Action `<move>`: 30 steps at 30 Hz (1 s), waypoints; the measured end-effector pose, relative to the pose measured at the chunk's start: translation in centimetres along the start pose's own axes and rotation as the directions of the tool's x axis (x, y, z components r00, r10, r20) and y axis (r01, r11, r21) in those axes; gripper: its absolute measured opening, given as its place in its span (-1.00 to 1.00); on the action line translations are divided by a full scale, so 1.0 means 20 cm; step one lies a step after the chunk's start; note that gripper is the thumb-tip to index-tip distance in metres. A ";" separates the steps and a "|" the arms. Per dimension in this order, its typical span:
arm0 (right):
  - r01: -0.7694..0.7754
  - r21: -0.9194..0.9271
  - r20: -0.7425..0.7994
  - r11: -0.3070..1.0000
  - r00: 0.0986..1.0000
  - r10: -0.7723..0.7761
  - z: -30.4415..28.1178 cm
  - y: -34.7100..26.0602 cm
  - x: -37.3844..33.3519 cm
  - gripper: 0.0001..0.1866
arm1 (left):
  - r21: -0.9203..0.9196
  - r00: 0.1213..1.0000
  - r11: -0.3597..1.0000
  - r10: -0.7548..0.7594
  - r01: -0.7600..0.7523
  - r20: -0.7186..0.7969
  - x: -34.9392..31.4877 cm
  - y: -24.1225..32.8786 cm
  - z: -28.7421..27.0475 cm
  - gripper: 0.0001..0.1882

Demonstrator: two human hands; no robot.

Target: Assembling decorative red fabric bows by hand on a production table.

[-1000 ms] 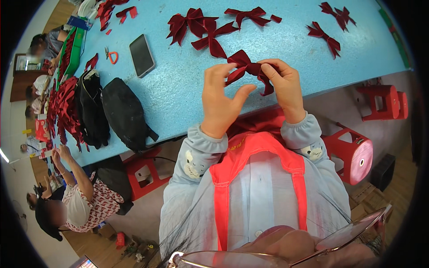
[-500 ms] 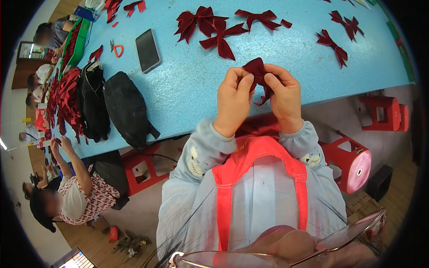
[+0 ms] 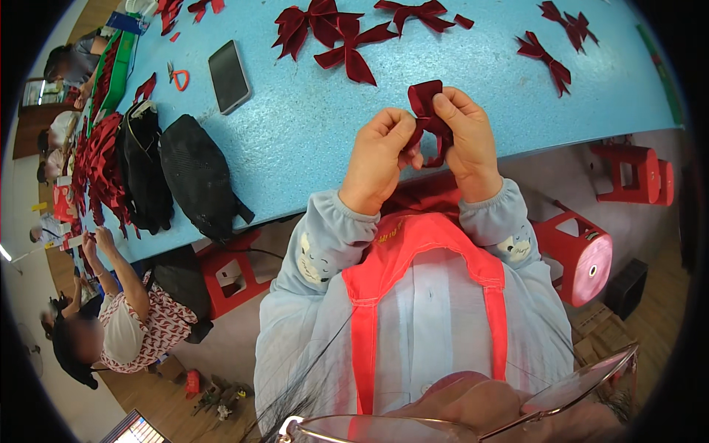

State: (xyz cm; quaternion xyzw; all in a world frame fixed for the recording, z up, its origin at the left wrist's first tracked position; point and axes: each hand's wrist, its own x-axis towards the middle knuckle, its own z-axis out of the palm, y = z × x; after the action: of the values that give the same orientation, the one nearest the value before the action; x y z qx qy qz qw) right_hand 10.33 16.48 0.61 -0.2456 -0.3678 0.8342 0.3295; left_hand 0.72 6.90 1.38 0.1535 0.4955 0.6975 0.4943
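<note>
Between my two hands, over the table's near edge, is a dark red velvet bow (image 3: 425,103). Its upper loop stands up and a tail hangs down between the hands. My left hand (image 3: 380,151) pinches the bow's left side with thumb and fingers closed. At the other side my right hand (image 3: 467,140) grips it, thumb pressed near the upper loop. Farther up the table lie several finished-looking bows, among them a cluster (image 3: 325,33) at the middle and a single bow (image 3: 545,63) to the right.
On the blue table (image 3: 288,148), left of my hands, lie a black phone (image 3: 230,77), orange-handled scissors (image 3: 179,78) and black pouches (image 3: 199,177). A heap of red ribbon (image 3: 100,166) and a green tray (image 3: 114,77) are farther left. Co-workers sit along that side; red stools (image 3: 572,255) stand at right.
My hands have turned the bow, so its loop stands more upright and its lower part shows. The left hand has dropped slightly and its fingers have shifted. The whole view has shifted a little.
</note>
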 end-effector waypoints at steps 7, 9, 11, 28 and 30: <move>-0.072 -0.067 0.054 0.995 0.996 0.076 -0.03 0.03 0.01 -0.88 | 0.114 0.998 0.991 0.060 -0.063 0.028 0.00 -0.01 -0.05 -0.86; -0.063 -0.080 0.060 0.995 0.996 0.068 -0.03 0.01 0.02 -0.88 | 0.215 0.995 0.972 0.085 -0.094 0.051 -0.01 0.02 -0.06 -0.86; -0.042 -0.104 0.075 0.994 0.996 0.050 -0.02 -0.01 0.03 -0.88 | 0.410 0.986 0.898 0.130 -0.162 0.104 -0.02 0.04 -0.05 -0.86; 0.130 -0.028 0.083 0.991 0.988 -0.128 0.04 0.03 -0.02 -0.88 | 0.733 0.637 0.219 0.685 -0.644 0.354 -0.02 0.03 0.02 -0.88; 0.148 -0.026 0.085 0.989 0.986 -0.146 0.04 0.02 -0.02 -0.88 | 0.738 0.629 0.246 0.719 -0.628 0.295 -0.01 0.02 0.04 -0.89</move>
State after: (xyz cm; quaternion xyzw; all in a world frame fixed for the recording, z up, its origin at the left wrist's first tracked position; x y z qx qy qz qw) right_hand 9.83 15.64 0.82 -0.1884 -0.4114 0.8111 0.3707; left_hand 1.08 7.10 2.12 0.5146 0.6572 0.5507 -0.0021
